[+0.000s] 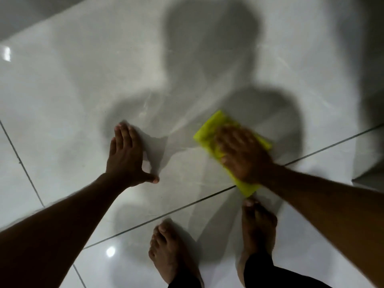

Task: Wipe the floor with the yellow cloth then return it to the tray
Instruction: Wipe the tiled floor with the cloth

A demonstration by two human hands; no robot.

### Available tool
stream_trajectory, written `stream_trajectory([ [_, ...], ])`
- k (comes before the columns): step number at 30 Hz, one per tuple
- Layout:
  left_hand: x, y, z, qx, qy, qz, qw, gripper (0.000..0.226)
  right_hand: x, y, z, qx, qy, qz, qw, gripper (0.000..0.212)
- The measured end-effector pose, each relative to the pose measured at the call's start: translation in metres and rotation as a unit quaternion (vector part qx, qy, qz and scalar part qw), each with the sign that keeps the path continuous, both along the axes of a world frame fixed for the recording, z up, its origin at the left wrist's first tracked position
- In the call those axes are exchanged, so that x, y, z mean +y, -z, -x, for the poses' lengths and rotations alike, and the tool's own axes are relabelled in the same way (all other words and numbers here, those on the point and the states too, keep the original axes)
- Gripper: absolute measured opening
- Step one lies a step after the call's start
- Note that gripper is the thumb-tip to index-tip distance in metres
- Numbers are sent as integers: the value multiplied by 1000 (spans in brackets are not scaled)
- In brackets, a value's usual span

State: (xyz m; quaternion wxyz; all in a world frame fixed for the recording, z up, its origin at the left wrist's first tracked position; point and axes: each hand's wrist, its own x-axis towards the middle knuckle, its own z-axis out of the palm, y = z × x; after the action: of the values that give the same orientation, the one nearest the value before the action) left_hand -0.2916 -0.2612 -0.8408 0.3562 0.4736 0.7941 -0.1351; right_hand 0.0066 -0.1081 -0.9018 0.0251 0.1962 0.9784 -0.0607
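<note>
The yellow cloth (209, 132) lies flat on the glossy white tiled floor (72, 90), right of centre. My right hand (243, 152) presses down on it with fingers spread; the hand is motion-blurred. My left hand (126, 154) rests flat on the bare tile to the left, fingers together, thumb out, holding nothing. No tray is in view.
My two bare feet (172, 252) stand on the tiles just below the cloth, the right foot (257, 223) close to the cloth's near corner. Dark grout lines (187, 204) cross the floor. A raised step or ledge edge (367, 177) shows at the right.
</note>
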Motion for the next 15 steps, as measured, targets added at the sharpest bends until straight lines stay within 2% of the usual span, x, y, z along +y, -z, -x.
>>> stream_trajectory([
  [2,0,3,1,2,-4,-6,1000,173,26,-1,10,-7,188,0,982,66],
  [3,3,6,0,-2,-7,-9,1000,174,21,-2,34,10,301,2,953,66],
  [4,5,8,-3,-5,-14,-9,1000,175,3,-2,63,16,376,17,926,66],
  [5,7,7,-5,-5,-25,-10,1000,176,-21,-4,91,30,388,49,920,65],
  [8,12,2,-10,1,-34,-3,999,174,-84,-11,122,39,214,115,969,62],
  [11,22,-4,-29,-25,11,-8,1000,173,-72,-16,53,12,59,94,994,58],
  [13,28,-6,-44,-42,21,-12,999,172,-40,-16,7,-18,56,65,996,58],
  [15,31,-6,-50,-41,4,-12,999,173,-5,-12,-9,-41,155,53,986,64],
])
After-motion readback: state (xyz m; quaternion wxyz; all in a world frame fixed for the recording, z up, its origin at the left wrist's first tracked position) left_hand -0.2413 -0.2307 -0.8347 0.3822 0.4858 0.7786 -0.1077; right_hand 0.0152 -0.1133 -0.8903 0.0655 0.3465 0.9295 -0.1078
